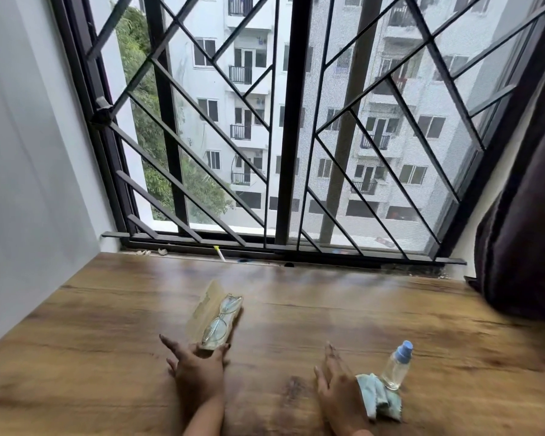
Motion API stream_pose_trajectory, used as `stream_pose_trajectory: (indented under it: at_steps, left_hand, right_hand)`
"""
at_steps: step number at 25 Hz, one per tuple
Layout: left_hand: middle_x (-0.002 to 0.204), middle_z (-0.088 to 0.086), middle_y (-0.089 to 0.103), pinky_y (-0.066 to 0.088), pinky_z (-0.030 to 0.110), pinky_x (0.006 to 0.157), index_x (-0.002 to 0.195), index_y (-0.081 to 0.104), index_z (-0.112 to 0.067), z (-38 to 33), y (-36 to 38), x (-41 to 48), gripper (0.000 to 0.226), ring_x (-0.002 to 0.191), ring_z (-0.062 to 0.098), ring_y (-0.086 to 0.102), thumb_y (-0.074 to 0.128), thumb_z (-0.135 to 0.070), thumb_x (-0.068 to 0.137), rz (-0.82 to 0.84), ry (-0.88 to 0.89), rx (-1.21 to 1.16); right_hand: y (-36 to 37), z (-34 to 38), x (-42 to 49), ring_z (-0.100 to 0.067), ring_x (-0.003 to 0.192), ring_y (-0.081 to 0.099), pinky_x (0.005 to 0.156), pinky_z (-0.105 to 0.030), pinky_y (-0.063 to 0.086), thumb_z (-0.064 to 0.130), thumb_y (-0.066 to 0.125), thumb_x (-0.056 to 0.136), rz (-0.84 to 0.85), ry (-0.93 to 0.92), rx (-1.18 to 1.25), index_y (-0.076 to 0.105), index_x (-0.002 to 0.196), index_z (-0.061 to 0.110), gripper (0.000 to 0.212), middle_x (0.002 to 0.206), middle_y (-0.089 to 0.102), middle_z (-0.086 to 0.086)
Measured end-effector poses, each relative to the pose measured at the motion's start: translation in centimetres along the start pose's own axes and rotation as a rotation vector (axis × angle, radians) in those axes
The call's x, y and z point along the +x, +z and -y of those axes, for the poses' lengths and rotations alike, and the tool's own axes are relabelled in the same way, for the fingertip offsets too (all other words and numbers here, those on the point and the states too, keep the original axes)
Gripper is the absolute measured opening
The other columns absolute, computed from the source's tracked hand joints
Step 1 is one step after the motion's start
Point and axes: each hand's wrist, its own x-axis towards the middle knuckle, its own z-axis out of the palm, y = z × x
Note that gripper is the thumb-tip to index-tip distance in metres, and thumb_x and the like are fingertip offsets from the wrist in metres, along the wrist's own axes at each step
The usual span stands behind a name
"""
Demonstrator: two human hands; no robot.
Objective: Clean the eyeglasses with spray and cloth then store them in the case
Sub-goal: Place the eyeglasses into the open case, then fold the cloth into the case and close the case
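Thin wire-framed eyeglasses [221,319] lie folded in an open tan case [203,306] on the wooden table. My left hand [197,368] touches the near end of the case, fingers spread around it. To the right, my right hand [335,385] rests flat on the table with fingers apart, holding nothing. A crumpled light blue cloth [378,396] lies just right of that hand. On the cloth's far edge stands a small clear spray bottle [396,366] with a blue cap, upright.
The wooden table [107,341] runs back to a barred window [280,136]. A white wall [29,168] bounds the left side. A dark curtain [526,231] hangs at the right and rests on the table's far right corner.
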Motion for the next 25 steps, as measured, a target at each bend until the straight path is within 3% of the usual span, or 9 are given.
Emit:
stream_pose_trajectory:
  at_steps: [8, 12, 19, 22, 24, 25]
  left_hand:
    - [0.107, 0.024, 0.066, 0.027, 0.054, 0.108, 0.144, 0.012, 0.003, 0.3, 0.1, 0.2, 0.114, 0.127, 0.053, 0.032, 0.085, -0.013, 0.059, 0.026, 0.037, -0.027]
    - [0.103, 0.028, 0.066, 0.028, 0.053, 0.108, 0.141, 0.016, 0.009, -0.5, -0.2, -0.2, 0.11, 0.118, 0.052, 0.044, 0.085, -0.011, 0.058, 0.022, 0.037, -0.017]
    - [0.107, 0.028, 0.065, 0.025, 0.052, 0.11, 0.141, 0.018, 0.008, -1.0, -0.6, -0.4, 0.107, 0.119, 0.05, 0.044, 0.084, -0.011, 0.06, 0.041, 0.018, -0.032]
    - [0.112, 0.033, 0.061, 0.025, 0.052, 0.109, 0.142, 0.018, 0.006, -0.7, -0.9, -0.4, 0.11, 0.12, 0.051, 0.043, 0.086, -0.014, 0.058, 0.041, 0.02, -0.026]
    - [0.112, 0.039, 0.057, 0.032, 0.054, 0.105, 0.143, 0.021, 0.002, -0.1, -0.9, -0.4, 0.109, 0.119, 0.052, 0.043, 0.085, -0.026, 0.058, 0.016, 0.014, -0.019]
    - [0.108, 0.038, 0.059, 0.038, 0.055, 0.099, 0.142, 0.026, -0.001, 0.4, -1.0, -0.5, 0.107, 0.114, 0.052, 0.048, 0.08, -0.042, 0.059, -0.024, 0.038, -0.019]
  right_hand:
    - [0.0, 0.1, 0.0, -0.032, 0.078, 0.071, 0.087, -0.014, 0.038, 0.015, 0.066, 0.053, -0.006, -0.045, -0.05, 0.067, 0.101, -0.007, 0.052, 0.095, 0.072, -0.019]
    - [-0.1, 0.1, 0.0, -0.031, 0.082, 0.07, 0.092, -0.006, 0.031, 0.015, 0.066, 0.054, 0.007, -0.03, -0.055, 0.066, 0.102, -0.007, 0.053, 0.098, 0.071, -0.019]
    - [-0.4, 0.6, -0.3, -0.032, 0.083, 0.07, 0.097, 0.003, 0.012, 0.015, 0.065, 0.053, 0.087, 0.019, -0.045, 0.066, 0.102, -0.007, 0.053, 0.098, 0.071, -0.019]
    - [-1.7, 1.1, -0.1, -0.036, 0.095, 0.066, 0.094, 0.009, 0.009, 0.009, 0.065, 0.062, 0.088, 0.048, 0.087, 0.064, 0.107, -0.008, 0.049, 0.108, 0.067, -0.022]
    - [-3.9, 1.4, 0.5, -0.021, 0.103, 0.063, 0.09, 0.008, 0.017, 0.007, 0.065, 0.068, -0.022, 0.067, 0.194, 0.066, 0.108, -0.003, 0.041, 0.11, 0.066, -0.018]
    - [-5.4, 1.4, 0.7, -0.008, 0.096, 0.062, 0.086, 0.008, 0.023, 0.007, 0.067, 0.068, -0.082, 0.05, 0.225, 0.069, 0.103, 0.001, 0.035, 0.103, 0.07, -0.013]
